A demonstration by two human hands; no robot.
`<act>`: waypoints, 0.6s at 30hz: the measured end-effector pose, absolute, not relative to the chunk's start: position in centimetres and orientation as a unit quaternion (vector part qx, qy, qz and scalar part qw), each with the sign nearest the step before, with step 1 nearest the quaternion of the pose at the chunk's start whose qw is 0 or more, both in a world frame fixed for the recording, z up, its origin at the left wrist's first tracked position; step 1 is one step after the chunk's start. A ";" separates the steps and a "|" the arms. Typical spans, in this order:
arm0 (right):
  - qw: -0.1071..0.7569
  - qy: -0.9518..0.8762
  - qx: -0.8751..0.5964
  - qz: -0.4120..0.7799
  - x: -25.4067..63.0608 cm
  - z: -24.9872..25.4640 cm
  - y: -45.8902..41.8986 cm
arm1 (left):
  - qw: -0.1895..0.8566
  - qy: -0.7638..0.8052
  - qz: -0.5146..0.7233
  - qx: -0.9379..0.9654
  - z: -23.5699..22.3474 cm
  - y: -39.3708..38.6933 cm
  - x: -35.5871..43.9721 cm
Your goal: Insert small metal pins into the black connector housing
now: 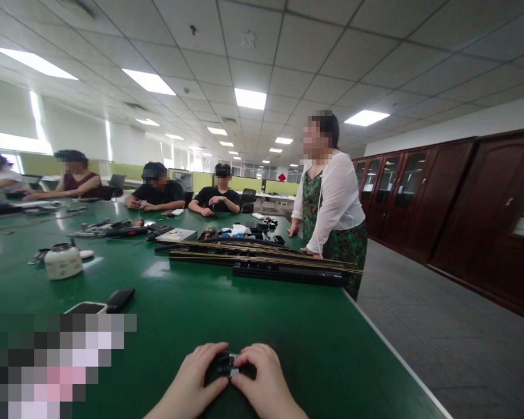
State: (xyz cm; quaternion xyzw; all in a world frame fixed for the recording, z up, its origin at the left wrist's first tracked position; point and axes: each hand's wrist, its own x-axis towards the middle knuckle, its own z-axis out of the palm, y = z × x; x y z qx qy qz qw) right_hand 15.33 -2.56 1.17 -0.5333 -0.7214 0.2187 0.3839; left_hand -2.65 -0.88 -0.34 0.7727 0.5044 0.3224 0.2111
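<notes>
Close to me, low in the head view, a small black and silver part (227,366) is held just above or on the green tabletop (314,343). From its left side, my left hand (198,372) grips it between thumb and fingers. My right hand (262,375) pinches the same part from the right, with its thumb and fingertips near the silver face. Fingers cover much of the part, so its exact kind cannot be made out.
Long black rails with thin yellow rods (262,256) lie across the table. Left are a white jar (63,261) and a dark phone-like object (120,299). Tools (122,228) lie farther back. A person in a white jacket (332,192) stands at the right edge; others sit beyond.
</notes>
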 end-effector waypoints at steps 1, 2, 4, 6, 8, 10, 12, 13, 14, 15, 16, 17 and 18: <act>0.379 -0.724 -0.534 0.217 15.3 1.2 -2.6 | 0.211 0.503 0.322 0.774 -0.3 -0.9 -2.6; 0.374 -0.726 -0.535 0.216 15.3 1.3 -2.6 | 0.212 0.501 0.321 0.775 -0.2 -0.9 -2.6; 0.367 -0.728 -0.537 0.216 15.2 1.3 -2.6 | 0.212 0.502 0.320 0.775 -0.2 -0.8 -2.6; 0.368 -0.727 -0.537 0.219 15.2 1.4 -2.7 | 0.212 0.507 0.315 0.774 -0.1 -0.8 -2.6; 0.377 -0.722 -0.535 0.224 15.2 1.5 -2.8 | 0.212 0.512 0.307 0.774 -0.2 -0.7 -2.7; 0.386 -0.714 -0.537 0.230 15.2 1.6 -2.8 | 0.214 0.516 0.299 0.774 -0.4 -0.7 -2.7; 0.381 -0.707 -0.548 0.235 15.3 1.6 -2.8 | 0.215 0.519 0.294 0.773 -0.5 -0.6 -2.8; 0.374 -0.703 -0.555 0.239 15.3 1.6 -2.8 | 0.217 0.520 0.293 0.773 -0.6 -0.7 -2.8; 0.366 -0.701 -0.562 0.242 15.2 1.6 -2.8 | 0.218 0.521 0.292 0.772 -0.6 -0.7 -2.8; 0.359 -0.699 -0.568 0.245 15.2 1.6 -2.8 | 0.220 0.521 0.293 0.771 -0.5 -0.7 -2.8; 0.353 -0.698 -0.573 0.247 15.2 1.6 -2.8 | 0.223 0.522 0.293 0.769 -0.4 -0.8 -2.8; 0.349 -0.696 -0.576 0.248 15.2 1.6 -2.8 | 0.225 0.522 0.294 0.768 -0.3 -0.8 -2.7; 0.349 -0.695 -0.577 0.250 15.2 1.6 -2.8 | 0.228 0.523 0.295 0.767 -0.1 -0.9 -2.7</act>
